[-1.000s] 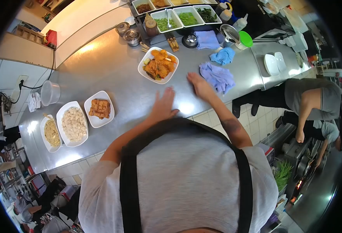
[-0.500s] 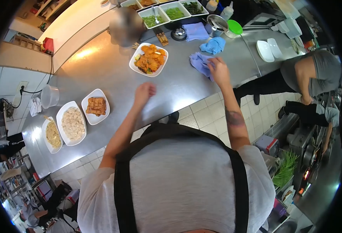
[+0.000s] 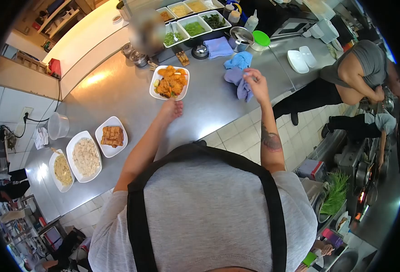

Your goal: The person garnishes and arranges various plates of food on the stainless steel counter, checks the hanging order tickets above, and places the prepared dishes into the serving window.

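Note:
My left hand [image 3: 171, 110] is at the near rim of a white square bowl [image 3: 153, 93] of orange, saucy food [image 3: 170, 82]. A fingertip or thumb overlaps the rim; the other fingers are curled in. To the right, my right hand [image 3: 257, 86] has bent fingers pinched at the edge of a crumpled purple cloth [image 3: 240, 83]. A bright blue cloth [image 3: 239, 59] lies just behind the purple one. On the left of the steel counter [image 3: 204, 111] stand a white dish of sliced, browned food [image 3: 112, 136], a bowl of rice [image 3: 86, 157] and a bowl of yellowish grains [image 3: 63, 169].
At the back are white trays of chopped greens [image 3: 193, 29], a call bell [image 3: 200, 51], a folded lavender cloth [image 3: 219, 47] and a green-rimmed tub [image 3: 260, 40]. White dishes [image 3: 298, 61] lie right. One co-worker [image 3: 345, 79] stands beside the counter; another [image 3: 379, 122] is by the stove.
My left hand has moved forward to the bowl's near rim. My right hand and the purple cloth have shifted slightly right. The whole view has tilted, and the nearer co-worker has changed arm position.

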The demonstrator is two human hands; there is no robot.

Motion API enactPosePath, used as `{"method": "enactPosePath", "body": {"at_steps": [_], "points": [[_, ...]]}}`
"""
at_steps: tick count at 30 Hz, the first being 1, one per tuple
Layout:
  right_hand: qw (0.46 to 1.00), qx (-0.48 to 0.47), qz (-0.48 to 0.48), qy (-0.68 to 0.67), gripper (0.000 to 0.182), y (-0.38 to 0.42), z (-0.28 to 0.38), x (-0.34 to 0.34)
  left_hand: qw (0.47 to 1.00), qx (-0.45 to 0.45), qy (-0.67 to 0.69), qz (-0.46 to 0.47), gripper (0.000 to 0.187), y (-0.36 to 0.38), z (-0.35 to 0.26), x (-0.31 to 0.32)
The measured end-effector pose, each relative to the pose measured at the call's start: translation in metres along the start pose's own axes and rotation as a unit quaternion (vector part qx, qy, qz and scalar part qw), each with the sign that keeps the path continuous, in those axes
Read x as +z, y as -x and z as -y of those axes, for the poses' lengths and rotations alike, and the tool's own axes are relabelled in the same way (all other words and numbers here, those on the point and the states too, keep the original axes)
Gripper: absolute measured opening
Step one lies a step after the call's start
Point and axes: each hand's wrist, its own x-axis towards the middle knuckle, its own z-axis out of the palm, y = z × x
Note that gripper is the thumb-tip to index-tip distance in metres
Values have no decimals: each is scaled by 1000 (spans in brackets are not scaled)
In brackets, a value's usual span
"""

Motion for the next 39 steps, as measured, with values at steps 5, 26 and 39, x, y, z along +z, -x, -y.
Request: {"method": "enactPosePath", "body": {"at_steps": [5, 26, 39], "points": [[960, -27, -31, -276, 6, -7, 42, 0, 990, -11, 113, 78, 31, 3, 29, 24], [904, -13, 371, 211, 25, 32, 32, 166, 893, -11, 334, 300, 43, 14, 48, 13], [883, -102, 156, 430, 33, 75, -21, 59, 982, -28, 110, 153, 32, 57, 62, -10]]}}
